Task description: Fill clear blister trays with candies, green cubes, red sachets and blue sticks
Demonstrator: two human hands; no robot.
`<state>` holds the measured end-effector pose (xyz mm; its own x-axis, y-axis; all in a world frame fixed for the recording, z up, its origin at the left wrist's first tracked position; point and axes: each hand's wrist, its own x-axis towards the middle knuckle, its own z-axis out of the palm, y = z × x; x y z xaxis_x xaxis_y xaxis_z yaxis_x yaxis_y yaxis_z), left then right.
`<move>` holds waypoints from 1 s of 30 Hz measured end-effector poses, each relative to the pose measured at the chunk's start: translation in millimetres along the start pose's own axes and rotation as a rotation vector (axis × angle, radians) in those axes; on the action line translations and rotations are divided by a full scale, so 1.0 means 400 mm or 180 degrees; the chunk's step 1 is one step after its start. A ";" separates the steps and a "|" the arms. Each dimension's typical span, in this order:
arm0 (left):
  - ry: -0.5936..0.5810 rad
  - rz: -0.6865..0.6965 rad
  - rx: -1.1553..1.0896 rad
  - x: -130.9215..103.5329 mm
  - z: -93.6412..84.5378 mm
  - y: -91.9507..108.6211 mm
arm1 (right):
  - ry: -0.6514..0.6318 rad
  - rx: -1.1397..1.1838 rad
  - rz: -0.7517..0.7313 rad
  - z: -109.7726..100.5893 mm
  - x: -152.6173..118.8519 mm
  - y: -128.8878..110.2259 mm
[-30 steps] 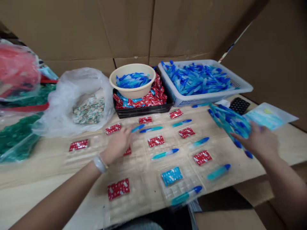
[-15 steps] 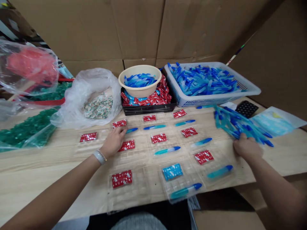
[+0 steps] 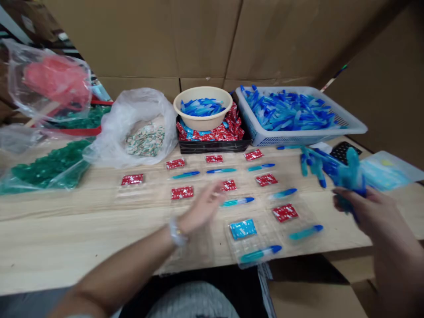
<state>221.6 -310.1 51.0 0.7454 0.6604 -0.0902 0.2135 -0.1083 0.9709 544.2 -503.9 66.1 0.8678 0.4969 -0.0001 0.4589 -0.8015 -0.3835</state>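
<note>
My right hand point(image 3: 371, 207) is closed round a bunch of blue-and-teal pen-shaped pieces point(image 3: 353, 174), lifted above the table and blurred. More loose pieces point(image 3: 308, 161) lie just beyond it. My left hand point(image 3: 205, 205), smeared by motion, is over the clear plastic trays with its fingers stretched out and nothing visible in them. Near its fingertips are a red packet point(image 3: 228, 185) and a blue-and-teal piece point(image 3: 236, 202). Several trays hold a red packet; the front tray point(image 3: 232, 254) has a blue packet point(image 3: 243, 229) and one pen-shaped piece point(image 3: 261, 254).
Behind the trays, a beige bowl point(image 3: 202, 121) of blue pieces sits on a black box point(image 3: 215, 146) of packets. A white basket point(image 3: 308, 136) of blue pieces stands to its right. Leftward are a plastic bag point(image 3: 99, 152) with small items and a bag of green pieces point(image 3: 49, 165).
My left hand has left a piece in a back-left tray and moved right and nearer. The right hand has risen from the loose pile with a bunch of pieces.
</note>
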 end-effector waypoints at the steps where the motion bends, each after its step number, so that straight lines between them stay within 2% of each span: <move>1: -0.0387 -0.0251 -0.0865 -0.009 0.057 0.022 | -0.0397 0.0735 -0.0244 0.013 -0.066 -0.078; 2: -0.0464 -0.0409 -0.1589 -0.018 0.101 0.039 | -0.0775 0.1371 -0.0456 0.036 -0.134 -0.163; 3: -0.0390 -0.0458 -0.2110 -0.027 0.129 0.048 | -0.1075 0.1756 -0.0658 0.068 -0.203 -0.248; 4: -0.0204 -0.0505 -0.2492 -0.038 0.139 0.051 | -0.1178 0.2042 -0.0896 0.106 -0.268 -0.332; 5: 0.0091 -0.0530 -0.2753 -0.052 0.130 0.048 | -0.1083 0.2247 -0.1136 0.146 -0.326 -0.410; 7: 0.0697 -0.0581 -0.3066 -0.089 0.067 0.031 | -0.0951 0.2375 -0.1479 0.223 -0.416 -0.540; 9: 0.1165 -0.0588 -0.3190 -0.133 -0.038 0.006 | -0.1007 0.2429 -0.1714 0.279 -0.463 -0.624; 10: 0.1377 -0.0547 -0.3082 -0.155 -0.099 -0.008 | -0.1011 0.2461 -0.1750 0.296 -0.471 -0.646; 12: 0.1780 -0.0404 -0.2226 -0.190 -0.228 -0.044 | -0.0921 0.2446 -0.1747 0.314 -0.464 -0.649; 13: 0.1987 -0.0342 -0.1411 -0.203 -0.290 -0.066 | -0.0866 0.2353 -0.1799 0.315 -0.454 -0.635; 14: 0.2002 -0.0245 -0.0312 -0.213 -0.348 -0.092 | -0.0859 0.2176 -0.1954 0.313 -0.442 -0.614; 16: 0.1537 0.0109 0.1695 -0.222 -0.440 -0.150 | -0.1052 0.1561 -0.2554 0.306 -0.423 -0.566; 18: 0.0953 0.0443 0.2912 -0.224 -0.495 -0.206 | -0.1278 0.0749 -0.3217 0.305 -0.419 -0.532; 20: 0.0599 0.0664 0.3446 -0.223 -0.517 -0.248 | -0.1343 -0.0014 -0.3634 0.316 -0.427 -0.522; 23: 0.0618 0.0748 0.3651 -0.225 -0.518 -0.280 | -0.1193 -0.0674 -0.3844 0.350 -0.443 -0.537; 26: 0.0621 0.0798 0.3623 -0.235 -0.517 -0.286 | -0.1006 -0.0841 -0.3901 0.367 -0.441 -0.552; 30: 0.0416 0.0788 0.3718 -0.254 -0.530 -0.291 | -0.0831 -0.0673 -0.3577 0.324 -0.426 -0.519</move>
<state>-12.7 -207.2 -5.7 0.7918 0.5896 0.1593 0.5675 -0.8067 0.1651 276.3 -379.0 26.2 -0.0999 0.9941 0.0421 0.9863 0.1045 -0.1275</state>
